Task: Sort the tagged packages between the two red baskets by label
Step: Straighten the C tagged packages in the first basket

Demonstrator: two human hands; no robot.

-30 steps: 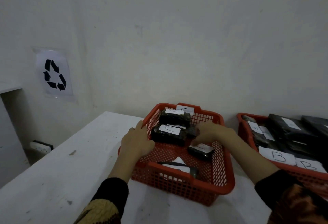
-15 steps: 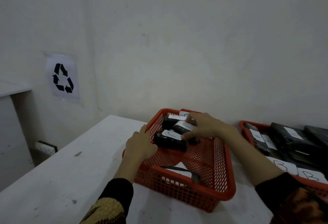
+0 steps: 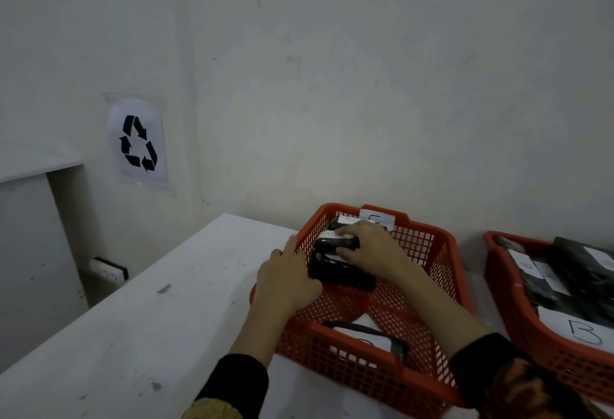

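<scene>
Left hand (image 3: 287, 280) rests flat-ish over the left rim of the near red basket (image 3: 445, 264), fingers relaxed and laid along the edge, holding nothing, basically just steadying it. Right hand (image 3: 368, 250) is reaching into that same basket with its fingers curled round a small black package (image 3: 335, 243) with a white tag, sitting on top of another black package (image 3: 342, 272) toward the far left corner.

Progress-wise I'd say it's well underway: at the near edge of this basket there's one more tagged package (image 3: 365, 335), and a paper tag (image 3: 377, 219) on the far rim looks like a C. Over by the right edge of the white tabletop (image 3: 149, 302), the second red basket (image 3: 505, 292) is already piled with dark packages, one tag reading B (image 3: 586, 332). Can't tell how many are left to move, or whether this one is going in or coming out.
</scene>
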